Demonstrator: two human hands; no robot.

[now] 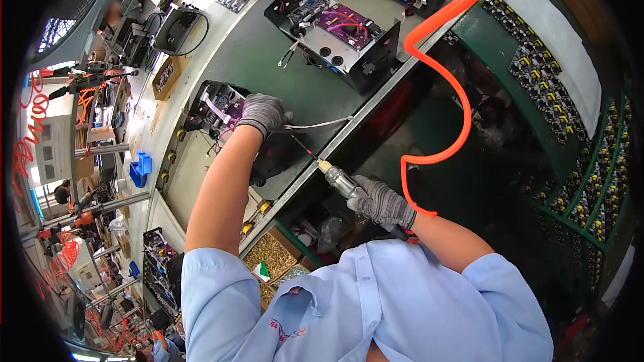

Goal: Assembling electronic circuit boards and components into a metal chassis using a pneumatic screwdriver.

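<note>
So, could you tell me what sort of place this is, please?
Most likely an electronics assembly line in a factory. Open black chassis units with purple circuit boards sit on a green conveyor belt, the gloved right hand holds an air screwdriver on an orange coiled hose, and racks of boards stand nearby.

L hand (263,114): gloved, arm extended fwd, fingers curled down. R hand (382,202): gloved, fingers closed, elbow bent.

Pneumatic screwdriver (339,177) at an open black chassis (231,131)

The silver-bodied screwdriver lies tilted, its thin dark bit angled up-left onto the chassis, an orange coiled hose (443,74) trailing from its rear. The chassis sits on the green surface (261,60), showing a purple circuit board and white wires.
</note>
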